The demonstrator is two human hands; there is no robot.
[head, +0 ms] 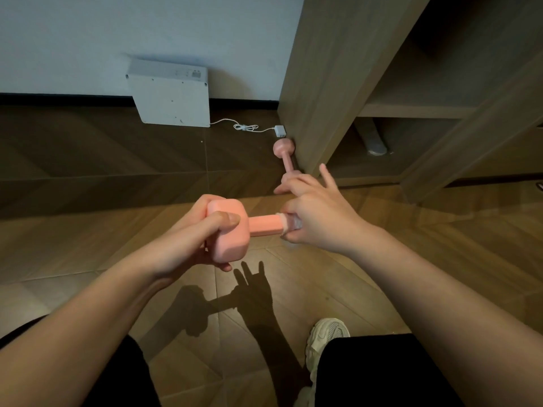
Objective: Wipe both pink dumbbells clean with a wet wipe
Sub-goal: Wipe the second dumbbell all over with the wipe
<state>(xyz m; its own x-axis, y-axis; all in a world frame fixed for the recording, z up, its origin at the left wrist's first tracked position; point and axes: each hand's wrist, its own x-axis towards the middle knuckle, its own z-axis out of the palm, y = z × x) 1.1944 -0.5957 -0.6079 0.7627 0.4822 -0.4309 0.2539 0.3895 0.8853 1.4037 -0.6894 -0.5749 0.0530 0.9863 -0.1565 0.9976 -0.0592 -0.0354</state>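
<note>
I hold one pink dumbbell (258, 224) level above the floor. My left hand (194, 236) grips its near head, thumb across the top. My right hand (317, 218) is closed around the handle with a white wet wipe (289, 224) wrapped between palm and bar; two fingers stick out. The far head is hidden behind my right hand. A second pink dumbbell (286, 157) lies on the floor against the wooden cabinet, its near end partly covered by my fingers.
A wooden shelf cabinet (338, 83) stands at the right. A white box-shaped device (173, 95) leans on the wall, its cable and adapter (279, 131) trailing across the wood floor. My shoe (326, 339) and dark trouser legs sit below.
</note>
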